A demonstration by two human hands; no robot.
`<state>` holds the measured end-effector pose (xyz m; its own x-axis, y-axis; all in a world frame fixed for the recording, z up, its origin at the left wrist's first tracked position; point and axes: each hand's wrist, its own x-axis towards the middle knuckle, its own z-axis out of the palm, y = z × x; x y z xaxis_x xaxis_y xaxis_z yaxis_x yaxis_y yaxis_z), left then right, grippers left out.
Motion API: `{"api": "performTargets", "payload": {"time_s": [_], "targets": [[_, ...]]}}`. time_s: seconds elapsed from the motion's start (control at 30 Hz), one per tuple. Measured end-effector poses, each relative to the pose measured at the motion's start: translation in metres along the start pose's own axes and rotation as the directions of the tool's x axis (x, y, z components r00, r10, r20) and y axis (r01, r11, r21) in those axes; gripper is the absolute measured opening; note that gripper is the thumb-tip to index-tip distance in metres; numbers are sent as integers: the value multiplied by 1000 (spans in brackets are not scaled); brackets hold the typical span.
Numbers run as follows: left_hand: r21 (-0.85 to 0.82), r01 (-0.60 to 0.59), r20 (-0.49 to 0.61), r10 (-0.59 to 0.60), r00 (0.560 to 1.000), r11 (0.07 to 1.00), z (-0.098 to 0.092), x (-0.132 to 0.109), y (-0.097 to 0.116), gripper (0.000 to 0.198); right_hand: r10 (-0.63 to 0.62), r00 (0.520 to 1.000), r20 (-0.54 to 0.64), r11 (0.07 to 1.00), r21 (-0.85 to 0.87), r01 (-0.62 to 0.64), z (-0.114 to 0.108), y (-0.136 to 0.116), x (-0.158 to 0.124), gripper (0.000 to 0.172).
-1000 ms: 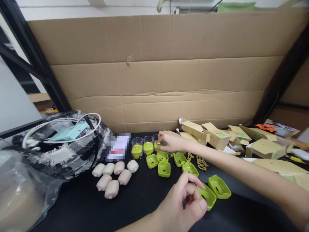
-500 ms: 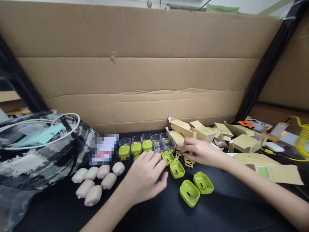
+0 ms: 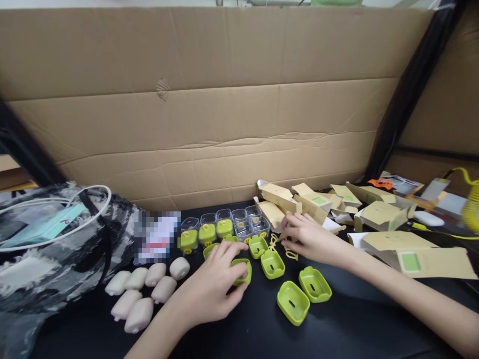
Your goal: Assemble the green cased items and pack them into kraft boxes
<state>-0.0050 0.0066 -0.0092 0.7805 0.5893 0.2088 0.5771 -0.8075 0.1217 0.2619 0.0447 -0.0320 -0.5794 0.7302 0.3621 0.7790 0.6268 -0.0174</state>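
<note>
My left hand point(image 3: 211, 286) curls over a small green plastic tray point(image 3: 247, 269), thumb on its near side and fingers on its far side. Part of that tray is hidden by the hand. My right hand point(image 3: 312, 239) is closed, its bent fingertips down at some flat yellow cut-out pieces point(image 3: 292, 254); whatever is pinched there is hidden. Between the hands sit two more green trays, one nearer point(image 3: 272, 264) and one farther point(image 3: 258, 247). Closer to me lie another two, a left one point(image 3: 294, 302) and a right one point(image 3: 315, 284).
Clear plastic cups point(image 3: 239, 217) stand in rows, some with green boxes point(image 3: 207, 233) before them. Several pale rounded pieces point(image 3: 139, 315) lie left. Opened cardboard boxes point(image 3: 381, 217) cover the right. A shaggy black-and-white bag point(image 3: 71, 259) sits left, before a cardboard wall point(image 3: 224, 114).
My left hand has shifted slightly left and down, and a green tray now shows between its fingers. My right hand stays at the yellow pieces. The camera view has tilted slightly.
</note>
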Motion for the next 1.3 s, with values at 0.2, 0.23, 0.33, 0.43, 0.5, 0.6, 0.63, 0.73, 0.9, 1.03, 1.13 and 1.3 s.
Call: {"api": "performTargets", "payload": {"time_s": [0.2, 0.23, 0.33, 0.43, 0.5, 0.6, 0.63, 0.73, 0.9, 1.03, 1.13, 1.3], "targets": [[-209, -53, -6, 53, 999, 976, 9, 5, 13, 4, -14, 1000, 12, 999, -48, 15, 3, 2, -2, 10], [-278, -28, -24, 22, 999, 960, 12, 5, 14, 6, -23, 1000, 15, 999, -48, 23, 4, 3, -2, 11], [-518, 108, -104, -187, 977, 849, 20, 6, 15, 27, -29, 1000, 3, 998, -57, 29, 9, 4, -3, 14], [-690, 210, -103, -380, 919, 693, 23, 8, 14, 54, -24, 999, -21, 997, -70, 23, 12, 6, -3, 13], [-774, 250, -15, -412, 911, 582, 21, 10, 14, 53, -23, 999, -34, 997, -75, 21, 14, 6, -3, 13], [-891, 304, 137, -439, 888, 337, 17, 15, 16, 39, -28, 998, -55, 997, -74, 23, 16, 7, -2, 16], [-914, 316, 177, -451, 875, 254, 16, 16, 17, 41, -31, 997, -64, 997, -69, 27, 16, 7, -1, 17], [-943, 315, 232, -462, 856, 110, 17, 16, 20, 49, -31, 993, -114, 999, -36, 27, 12, 6, 1, 17], [-980, 165, 198, -402, 894, -115, 25, 13, 22, 54, 9, 965, -263, 995, 100, 18, -8, -5, 1, 15], [-970, 176, 230, -393, 890, -169, 25, 14, 25, 40, -72, 909, -411, 937, 284, 202, -21, -28, -6, 10], [-951, 150, 250, -388, 887, -271, 25, 14, 26, 44, -285, 843, -456, 914, 135, 382, -23, -44, -13, 20], [-947, 86, 203, -369, 907, -310, 30, 14, 25, 49, -542, 794, -276, 839, -244, 487, -20, -55, -20, 23]]}}
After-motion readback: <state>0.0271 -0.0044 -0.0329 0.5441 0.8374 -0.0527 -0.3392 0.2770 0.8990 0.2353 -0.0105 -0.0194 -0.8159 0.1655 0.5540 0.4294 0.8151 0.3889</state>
